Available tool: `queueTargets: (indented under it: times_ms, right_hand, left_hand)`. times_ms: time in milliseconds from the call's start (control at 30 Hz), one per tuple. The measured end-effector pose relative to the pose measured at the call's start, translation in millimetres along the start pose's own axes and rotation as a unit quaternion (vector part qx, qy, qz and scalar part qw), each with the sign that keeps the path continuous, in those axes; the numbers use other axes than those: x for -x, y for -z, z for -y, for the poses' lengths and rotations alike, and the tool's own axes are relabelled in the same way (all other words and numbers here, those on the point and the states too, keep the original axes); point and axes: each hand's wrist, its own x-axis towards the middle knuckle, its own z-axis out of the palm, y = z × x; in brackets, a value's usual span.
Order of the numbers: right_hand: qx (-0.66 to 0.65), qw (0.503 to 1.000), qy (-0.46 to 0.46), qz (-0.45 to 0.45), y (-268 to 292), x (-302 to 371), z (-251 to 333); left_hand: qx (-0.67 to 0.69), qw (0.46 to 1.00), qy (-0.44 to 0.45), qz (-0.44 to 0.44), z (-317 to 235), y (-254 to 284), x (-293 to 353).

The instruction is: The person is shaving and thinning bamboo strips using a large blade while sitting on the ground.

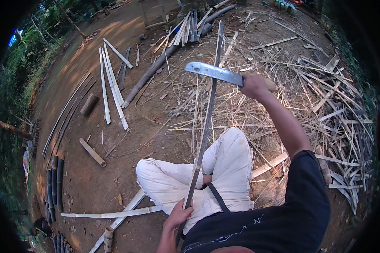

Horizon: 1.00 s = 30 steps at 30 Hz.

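A long, narrow bamboo strip (203,139) slants from my lap up and away over the ground. My left hand (180,213) is wrapped round its near end, close to my hip. In my right hand (256,86) is the wooden handle of a machete (217,75), held out at arm's length. Its broad metal blade points left and lies across the far part of the strip; I cannot tell whether it cuts into it. My crossed legs, in pale trousers (166,175), are under the strip.
Thin bamboo shavings (266,109) cover the ground ahead and right, with a heap of split offcuts (346,126) at far right. Split slats (112,82), a dark bamboo pole (152,76) and short bamboo pieces (92,152) lie left. Two pale slats (109,214) cross beside my left knee.
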Motion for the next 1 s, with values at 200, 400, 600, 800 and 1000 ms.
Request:
queueTargets:
  times_ms: [200, 400, 600, 800, 1000]
  right_hand:
    - [0.014, 0.988, -0.154, -0.015, 50, -92, -34]
    - [-0.056, 0.998, -0.027, 0.002, -26, -1, -4]
    - [-0.17, 0.983, 0.052, 0.048, -105, 248, 71]
    - [-0.176, 0.974, 0.136, 0.05, -81, 335, 108]
    - [-0.127, 0.975, 0.158, 0.092, -73, 335, 130]
  left_hand:
    - [0.016, 0.999, 0.014, -0.027, 10, -6, 8]
    - [0.105, 0.994, 0.033, -0.009, 3, 1, -1]
    - [0.179, 0.983, 0.022, 0.032, 3, 22, -17]
    - [0.197, 0.963, -0.059, 0.177, -2, 40, -20]
    - [0.127, 0.99, -0.059, 0.004, 11, 41, -37]
